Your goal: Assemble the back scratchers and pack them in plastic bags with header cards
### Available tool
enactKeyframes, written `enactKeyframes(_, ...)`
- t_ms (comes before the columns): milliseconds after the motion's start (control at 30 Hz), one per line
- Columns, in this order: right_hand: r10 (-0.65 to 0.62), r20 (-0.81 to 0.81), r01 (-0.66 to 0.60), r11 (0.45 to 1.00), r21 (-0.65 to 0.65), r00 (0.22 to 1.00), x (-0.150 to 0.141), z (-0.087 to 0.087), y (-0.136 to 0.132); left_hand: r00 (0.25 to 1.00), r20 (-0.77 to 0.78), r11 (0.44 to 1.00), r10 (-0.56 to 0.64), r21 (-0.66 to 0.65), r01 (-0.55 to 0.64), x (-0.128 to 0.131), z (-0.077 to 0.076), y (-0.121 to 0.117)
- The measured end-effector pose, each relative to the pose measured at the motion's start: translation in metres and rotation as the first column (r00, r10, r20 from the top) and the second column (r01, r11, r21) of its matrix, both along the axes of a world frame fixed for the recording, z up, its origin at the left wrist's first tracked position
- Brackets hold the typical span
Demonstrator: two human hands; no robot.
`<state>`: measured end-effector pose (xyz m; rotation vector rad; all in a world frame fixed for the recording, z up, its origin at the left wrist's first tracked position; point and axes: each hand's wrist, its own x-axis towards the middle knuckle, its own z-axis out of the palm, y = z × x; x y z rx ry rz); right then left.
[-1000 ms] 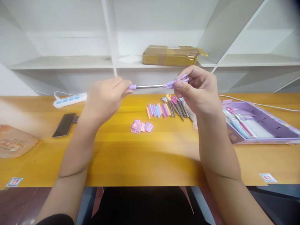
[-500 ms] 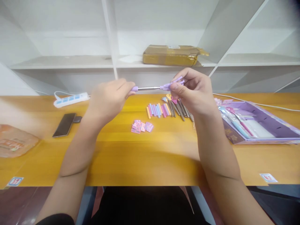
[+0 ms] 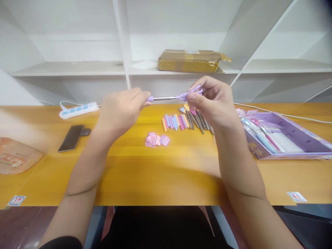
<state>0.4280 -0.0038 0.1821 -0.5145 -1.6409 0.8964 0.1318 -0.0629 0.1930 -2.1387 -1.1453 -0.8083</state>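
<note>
Both my hands hold one small telescopic stick level above the yellow table. My left hand is closed round its purple handle end. My right hand pinches the purple claw-shaped head at the other end. A short silver rod shows between the two hands. Below them on the table lie a row of pastel handle sleeves, several more sticks with coloured heads, and a small heap of pink paper tags.
An open purple box with packets inside lies at the right. A dark phone and a white power strip are at the left, an orange bag at the far left. A brown parcel sits on the white shelf behind.
The silver rod between my hands has grown shorter. My right hand has moved left toward the left hand, which has edged slightly right.
</note>
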Motion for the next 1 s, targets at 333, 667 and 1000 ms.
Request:
enactKeyframes(333, 0.000, 0.002, 0.000, 1.000, -0.012, 1.000, 0.000, -0.001, 0.001, 1.000, 0.008, 1.000, -0.017, 0.009, 0.017, 0.001, 0.000, 0.000)
enactKeyframes(667, 0.022, -0.002, -0.022, 0.999, -0.029, 1.000, -0.002, -0.003, 0.005, 1.000, -0.002, 1.000, -0.006, 0.018, 0.006, 0.001, -0.001, -0.001)
enactKeyframes(1000, 0.063, -0.010, -0.064, 0.997, -0.048, 0.998, -0.006, -0.007, 0.012, 1.000, -0.001, 1.000, -0.006, -0.003, 0.006, 0.005, -0.003, -0.002)
